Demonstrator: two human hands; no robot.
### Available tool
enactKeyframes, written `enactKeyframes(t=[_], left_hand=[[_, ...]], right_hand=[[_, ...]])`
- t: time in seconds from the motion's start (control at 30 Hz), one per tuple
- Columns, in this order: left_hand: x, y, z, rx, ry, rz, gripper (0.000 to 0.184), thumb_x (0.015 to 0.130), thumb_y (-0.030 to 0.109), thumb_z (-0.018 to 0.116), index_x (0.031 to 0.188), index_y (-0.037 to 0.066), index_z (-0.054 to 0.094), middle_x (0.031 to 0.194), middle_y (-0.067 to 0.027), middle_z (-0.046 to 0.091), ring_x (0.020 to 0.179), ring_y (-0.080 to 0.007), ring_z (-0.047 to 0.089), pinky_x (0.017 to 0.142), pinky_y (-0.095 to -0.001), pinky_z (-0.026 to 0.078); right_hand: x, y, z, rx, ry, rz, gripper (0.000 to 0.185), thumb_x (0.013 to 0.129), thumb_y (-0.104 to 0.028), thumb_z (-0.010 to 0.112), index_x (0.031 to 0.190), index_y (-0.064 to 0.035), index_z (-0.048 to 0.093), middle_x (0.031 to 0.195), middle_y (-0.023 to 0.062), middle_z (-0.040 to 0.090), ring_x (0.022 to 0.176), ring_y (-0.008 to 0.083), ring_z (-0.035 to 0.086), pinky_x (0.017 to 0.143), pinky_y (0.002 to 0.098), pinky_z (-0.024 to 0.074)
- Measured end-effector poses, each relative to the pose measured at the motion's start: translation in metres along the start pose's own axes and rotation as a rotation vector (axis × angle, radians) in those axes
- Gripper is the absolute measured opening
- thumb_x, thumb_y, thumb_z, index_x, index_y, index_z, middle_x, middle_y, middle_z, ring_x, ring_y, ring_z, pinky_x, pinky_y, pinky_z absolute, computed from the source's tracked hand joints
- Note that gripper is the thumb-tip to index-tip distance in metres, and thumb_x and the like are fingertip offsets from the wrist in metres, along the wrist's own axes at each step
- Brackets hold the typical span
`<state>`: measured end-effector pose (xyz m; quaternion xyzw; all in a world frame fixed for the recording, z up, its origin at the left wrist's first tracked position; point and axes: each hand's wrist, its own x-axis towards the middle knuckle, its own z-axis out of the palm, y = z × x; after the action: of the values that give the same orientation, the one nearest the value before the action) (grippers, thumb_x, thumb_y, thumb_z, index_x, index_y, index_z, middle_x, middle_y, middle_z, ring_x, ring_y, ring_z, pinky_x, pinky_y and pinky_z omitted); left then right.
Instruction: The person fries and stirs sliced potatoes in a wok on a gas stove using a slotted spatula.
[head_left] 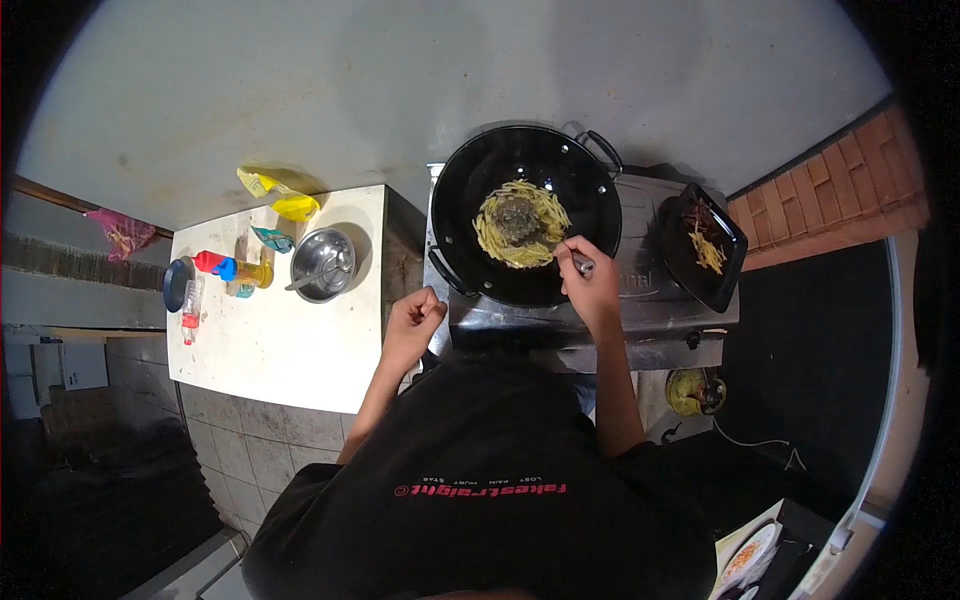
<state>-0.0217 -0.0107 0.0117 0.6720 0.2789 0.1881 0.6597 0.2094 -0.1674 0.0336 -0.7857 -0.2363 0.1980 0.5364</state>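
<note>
A black two-handled wok [462, 185] sits on the stove, with pale yellow potato strips [493, 240] spread in a ring inside it. My right hand [590, 285] is closed around the handle of a skimmer-like metal utensil [517, 220]. Its round, speckled grey head lies among the strips, though its exact shape is hard to make out. My left hand [415, 318] is curled into a fist in front of the wok's left handle [450, 272], apart from it, and no object shows in it.
Right of the wok, a black square plate [728, 270] holds more strips and some dark pieces. On the white table [300, 350] at left stand a steel bowl [325, 262] with a spoon, several bottles and a yellow packet [295, 207]. A gas cylinder [690, 392] is below the stove.
</note>
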Motion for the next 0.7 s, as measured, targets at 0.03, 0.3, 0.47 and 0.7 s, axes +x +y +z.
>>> enactKeyframes(t=[0.03, 0.3, 0.47, 0.7], left_hand=[[0.0, -0.001, 0.0, -0.001, -0.001, -0.001, 0.034, 0.093, 0.007, 0.059, 0.069, 0.009, 0.035, 0.066, 0.0088, 0.028, 0.061, -0.0011, 0.026, 0.053, -0.023, 0.021], [-0.001, 0.001, -0.001, -0.014, 0.001, -0.013, 0.033, 0.093, 0.007, 0.058, 0.069, 0.008, 0.036, 0.066, 0.0088, 0.028, 0.061, -0.0009, 0.027, 0.053, -0.0228, 0.022], [-0.001, 0.0, -0.001, -0.004, -0.003, -0.028, 0.033, 0.093, 0.006, 0.058, 0.07, 0.008, 0.036, 0.067, 0.0087, 0.029, 0.061, -0.0011, 0.027, 0.053, -0.0228, 0.022], [-0.001, -0.005, -0.002, 0.001, 0.004, 0.012, 0.033, 0.093, 0.006, 0.058, 0.069, 0.008, 0.035, 0.067, 0.0087, 0.029, 0.062, -0.001, 0.027, 0.053, -0.0228, 0.022]], right_hand=[[-0.001, -0.003, 0.0, -0.007, -0.01, 0.018, 0.021, 0.095, -0.022, 0.065, 0.092, -0.0011, 0.064, 0.056, 0.0015, 0.052, 0.05, 0.0059, 0.048, 0.048, 0.0257, 0.0379], [-0.001, -0.007, -0.001, -0.02, -0.006, -0.031, 0.021, 0.095, -0.022, 0.064, 0.091, -0.0008, 0.064, 0.056, 0.0014, 0.053, 0.049, 0.0065, 0.05, 0.048, 0.0263, 0.0383], [-0.008, -0.023, -0.004, 0.057, -0.048, 0.073, 0.019, 0.095, -0.019, 0.064, 0.09, -0.0006, 0.064, 0.057, 0.0011, 0.053, 0.048, 0.0069, 0.05, 0.047, 0.0271, 0.0383], [-0.011, -0.025, -0.007, -0.013, 0.031, -0.068, 0.017, 0.095, -0.016, 0.063, 0.089, 0.0001, 0.063, 0.058, 0.0009, 0.051, 0.053, 0.0035, 0.046, 0.049, 0.0256, 0.0369]])
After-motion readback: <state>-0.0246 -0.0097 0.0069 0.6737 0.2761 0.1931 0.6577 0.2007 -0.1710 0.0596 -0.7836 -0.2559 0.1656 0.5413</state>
